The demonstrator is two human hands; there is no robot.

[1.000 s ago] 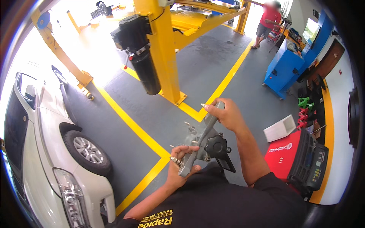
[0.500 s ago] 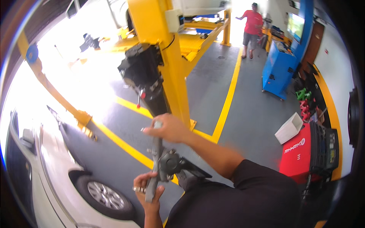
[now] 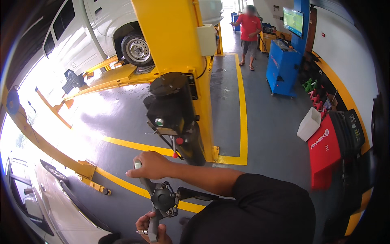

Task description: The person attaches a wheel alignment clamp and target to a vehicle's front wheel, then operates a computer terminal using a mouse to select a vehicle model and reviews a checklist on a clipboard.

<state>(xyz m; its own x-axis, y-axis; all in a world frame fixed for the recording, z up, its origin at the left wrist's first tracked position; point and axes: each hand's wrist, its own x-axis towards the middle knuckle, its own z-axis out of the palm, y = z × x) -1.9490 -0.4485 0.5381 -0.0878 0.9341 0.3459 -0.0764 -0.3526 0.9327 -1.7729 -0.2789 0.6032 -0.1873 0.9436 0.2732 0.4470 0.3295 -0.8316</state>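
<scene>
Both of my hands are on a wheel clamp (image 3: 163, 198), a long grey bar with a black lobed knob at its middle and a flat dark arm jutting right. My right hand (image 3: 152, 164) is wrapped round the bar's upper end, the forearm crossing in from the right. At the lower end my left hand (image 3: 153, 228) closes round the bar, with a small metal piece showing by the fingers. Beyond my right hand stands a black power unit (image 3: 170, 110) with a red button and a red-tipped lever, fixed to a yellow lift post (image 3: 168, 36).
A white vehicle (image 3: 97, 28) sits raised on a yellow lift platform (image 3: 118, 77). Nearer left stand a yellow arm (image 3: 44, 138) and a pale car (image 3: 61, 203). To the right are a blue cabinet (image 3: 280, 69), a white bin (image 3: 309, 124) and a red machine (image 3: 325, 150). A person (image 3: 248, 34) stands far off.
My view has swung up and left, bringing the raised vehicle into sight. The clamp, held in both hands, now sits lower and further left. The person in red appears nearer the picture's middle.
</scene>
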